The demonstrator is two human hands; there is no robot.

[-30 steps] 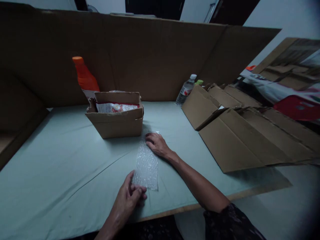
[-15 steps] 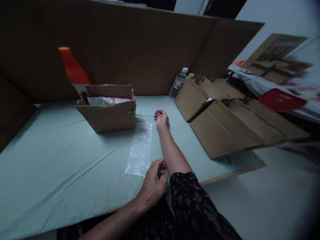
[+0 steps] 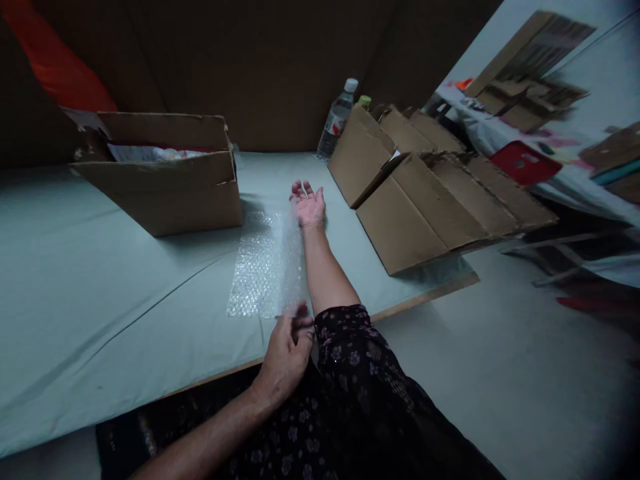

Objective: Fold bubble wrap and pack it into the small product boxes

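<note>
A strip of clear bubble wrap (image 3: 265, 267) lies flat on the pale green table cover (image 3: 100, 280). My left hand (image 3: 287, 350) sits at the strip's near right corner with its fingers curled on that edge. My right hand (image 3: 309, 205) lies palm up at the strip's far right corner, fingers loosely spread and holding nothing. A small open cardboard box (image 3: 165, 180) with a printed packet inside stands just beyond the strip on the left.
A flattened, partly folded cardboard box (image 3: 430, 200) lies to the right of my right hand. A clear water bottle (image 3: 339, 119) and a green cap stand behind it. An orange bottle (image 3: 55, 67) is at the far left. Tall cardboard walls back the table.
My right hand left the wrap's far end, moved right and turned palm up. My left hand slid to the near right corner. The view came closer and lower.
</note>
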